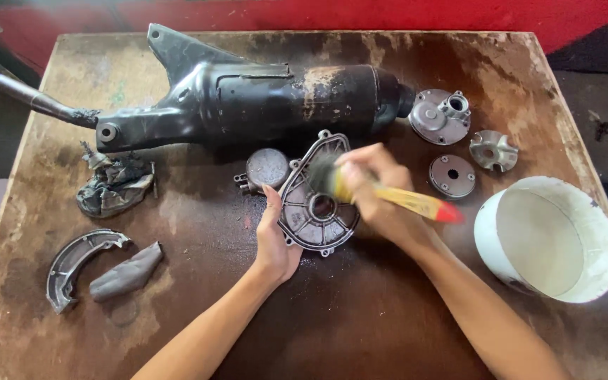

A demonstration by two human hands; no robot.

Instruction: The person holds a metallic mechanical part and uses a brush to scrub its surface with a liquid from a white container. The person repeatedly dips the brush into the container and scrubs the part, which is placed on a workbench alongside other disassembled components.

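Left hand [276, 243] grips engine cover [318, 200] tilted up for access, below muffler [248, 98]; right hand [374, 193] clenches paintbrush [395, 197] against it.

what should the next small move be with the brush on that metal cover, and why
Probably sweep the brush down across the ribbed pockets of the metal cover. The right hand holds it over the cover's upper part, while the left hand props the cover tilted off the table, so its lower ribs lie open.
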